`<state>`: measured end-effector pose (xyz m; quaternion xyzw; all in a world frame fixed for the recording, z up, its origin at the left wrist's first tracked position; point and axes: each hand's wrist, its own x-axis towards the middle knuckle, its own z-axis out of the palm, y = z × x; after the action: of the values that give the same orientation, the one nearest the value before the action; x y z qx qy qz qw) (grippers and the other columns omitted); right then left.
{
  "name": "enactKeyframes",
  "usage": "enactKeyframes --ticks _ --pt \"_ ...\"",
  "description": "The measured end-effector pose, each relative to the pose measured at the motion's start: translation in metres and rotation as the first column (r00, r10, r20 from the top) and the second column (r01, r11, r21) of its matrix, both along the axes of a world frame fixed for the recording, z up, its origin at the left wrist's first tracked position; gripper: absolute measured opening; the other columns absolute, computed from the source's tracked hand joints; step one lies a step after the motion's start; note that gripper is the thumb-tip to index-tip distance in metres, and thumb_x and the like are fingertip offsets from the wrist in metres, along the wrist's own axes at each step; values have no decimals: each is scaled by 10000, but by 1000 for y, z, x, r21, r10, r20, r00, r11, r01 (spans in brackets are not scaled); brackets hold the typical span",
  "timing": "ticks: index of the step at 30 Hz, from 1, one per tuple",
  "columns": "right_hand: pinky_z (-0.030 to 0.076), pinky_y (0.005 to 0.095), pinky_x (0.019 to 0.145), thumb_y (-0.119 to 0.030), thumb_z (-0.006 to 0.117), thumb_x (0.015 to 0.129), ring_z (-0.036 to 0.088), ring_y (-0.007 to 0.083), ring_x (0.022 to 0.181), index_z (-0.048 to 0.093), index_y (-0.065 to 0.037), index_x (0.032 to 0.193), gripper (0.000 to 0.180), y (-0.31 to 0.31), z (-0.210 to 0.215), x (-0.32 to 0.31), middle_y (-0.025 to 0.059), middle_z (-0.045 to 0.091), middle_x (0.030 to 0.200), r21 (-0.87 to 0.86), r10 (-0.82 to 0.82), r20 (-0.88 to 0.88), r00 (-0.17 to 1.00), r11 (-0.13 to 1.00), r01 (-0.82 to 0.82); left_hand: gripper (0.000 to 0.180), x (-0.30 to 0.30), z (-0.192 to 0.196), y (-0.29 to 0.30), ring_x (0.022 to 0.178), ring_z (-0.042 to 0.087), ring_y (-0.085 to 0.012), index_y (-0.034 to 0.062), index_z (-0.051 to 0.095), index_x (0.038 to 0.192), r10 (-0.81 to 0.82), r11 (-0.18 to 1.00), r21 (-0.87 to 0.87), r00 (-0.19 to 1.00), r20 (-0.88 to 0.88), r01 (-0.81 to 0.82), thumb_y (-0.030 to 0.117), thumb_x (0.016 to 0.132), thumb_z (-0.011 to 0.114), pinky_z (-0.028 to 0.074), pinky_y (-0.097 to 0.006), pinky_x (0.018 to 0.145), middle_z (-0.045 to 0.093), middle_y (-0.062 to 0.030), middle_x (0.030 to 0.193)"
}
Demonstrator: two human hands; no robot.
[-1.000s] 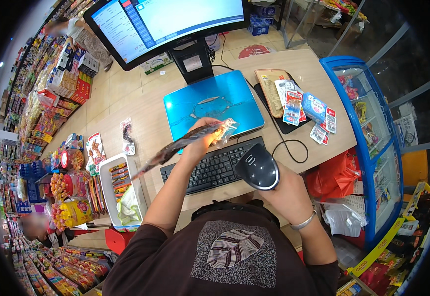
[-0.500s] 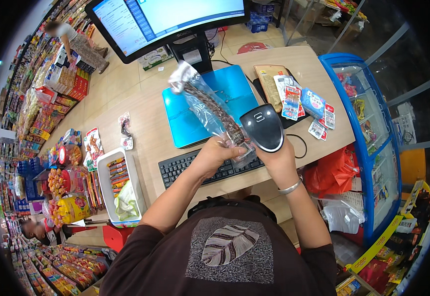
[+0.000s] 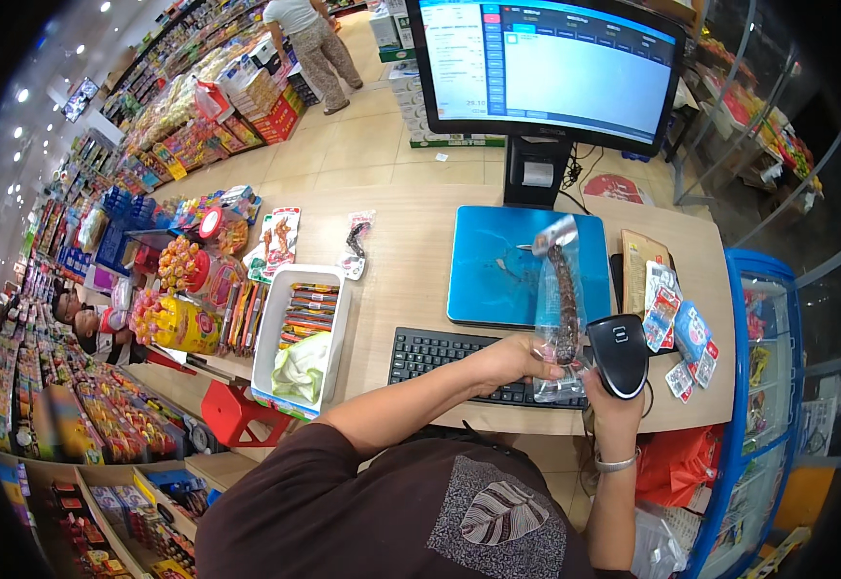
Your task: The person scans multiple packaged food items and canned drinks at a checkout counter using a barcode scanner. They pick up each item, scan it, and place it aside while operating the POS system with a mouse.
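My left hand is closed on the lower end of a long clear plastic packet with a dark brown, knobbly stick-like food inside. The packet points up and away from me, its top over the blue flat-topped platform. In my right hand is a black handheld barcode scanner, its rounded head uppermost, close beside the packet's lower right side. The right fingers are partly hidden behind the scanner. Beneath my left forearm and hand lies a black keyboard.
A monitor stands behind the platform. To the left are a white bin of thin packets, snack jars and two flat packs. Cards and packets lie right, beside a blue-framed freezer. Another person stands at far shelves.
The view has turned left, so the desk and both hands sit further right in it. The packet now stands straighter. Both hands keep their hold.
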<state>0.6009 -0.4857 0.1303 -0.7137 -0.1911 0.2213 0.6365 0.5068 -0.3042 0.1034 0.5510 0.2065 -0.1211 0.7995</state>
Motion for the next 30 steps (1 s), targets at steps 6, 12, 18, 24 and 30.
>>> enactKeyframes --ticks 6,12,18,24,30 --pt "496 268 798 15 746 782 611 110 877 622 14 1058 303 5 6 6 46 665 978 3 40 -99 994 999 -40 254 -1 -6 -2 681 505 -57 45 654 1066 138 944 -311 989 59 -113 109 834 735 387 -206 614 644 16 867" --pt "465 237 684 -44 763 797 577 81 785 629 -13 1019 262 11 9 21 7 635 875 117 180 -243 953 981 -155 365 -10 28 1 878 672 -177 -15 592 1157 182 920 -349 983 -26 -180 42 825 733 575 -247 745 658 -93 1059" --pt "474 248 769 0 751 772 585 95 828 601 -22 1159 416 14 15 25 15 624 906 198 216 -383 898 969 -149 365 -12 28 5 838 699 -212 -43 602 1167 155 924 -354 988 4 -143 240 938 636 595 -270 750 685 -132 997" --pt "478 248 771 6 746 779 585 95 848 600 -21 1168 416 20 1 27 22 622 947 212 178 -379 908 972 -102 363 -9 11 0 789 694 -182 -33 632 1152 209 967 -156 977 41 -200 278 968 593 582 -254 694 694 -115 951" --pt "469 238 747 15 742 783 580 88 833 593 -14 1184 429 25 -6 30 20 622 953 191 210 -374 903 971 -147 312 -11 13 -3 769 682 -167 -15 643 1118 272 962 -11 961 52 -271 256 978 581 569 -261 661 692 -101 933"
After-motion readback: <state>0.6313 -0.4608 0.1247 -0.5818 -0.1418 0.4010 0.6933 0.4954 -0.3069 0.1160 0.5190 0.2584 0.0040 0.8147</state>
